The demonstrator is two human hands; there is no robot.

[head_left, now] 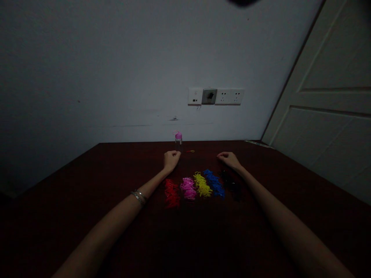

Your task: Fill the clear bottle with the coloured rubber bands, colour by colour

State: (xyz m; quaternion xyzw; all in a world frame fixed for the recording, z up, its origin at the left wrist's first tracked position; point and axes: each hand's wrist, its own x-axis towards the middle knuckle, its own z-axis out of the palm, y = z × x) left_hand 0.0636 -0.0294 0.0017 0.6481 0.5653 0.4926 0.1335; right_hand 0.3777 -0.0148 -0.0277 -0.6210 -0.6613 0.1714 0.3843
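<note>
My left hand point(172, 158) rests on the table as a fist, just in front of a small clear bottle with a pink lid point(178, 136). I see nothing in its fingers. Farther right, my right hand point(229, 158) lies with its fingers curled and pressed together, apparently holding nothing. Between my forearms, small elastic bands lie sorted by colour in a row: a red pile point(172, 194), a pink pile point(188, 188), a yellow pile point(202, 185), a blue pile point(214, 183) and a dark pile point(231, 185) beside my right wrist. A tiny red-and-yellow loop point(190, 151) lies right of the bottle.
The dark reddish table point(87, 193) reaches back to a pale wall point(116, 69). Sockets and switches point(216, 96) sit on that wall above the table. At right stands a white panelled door point(327, 96). The light is dim.
</note>
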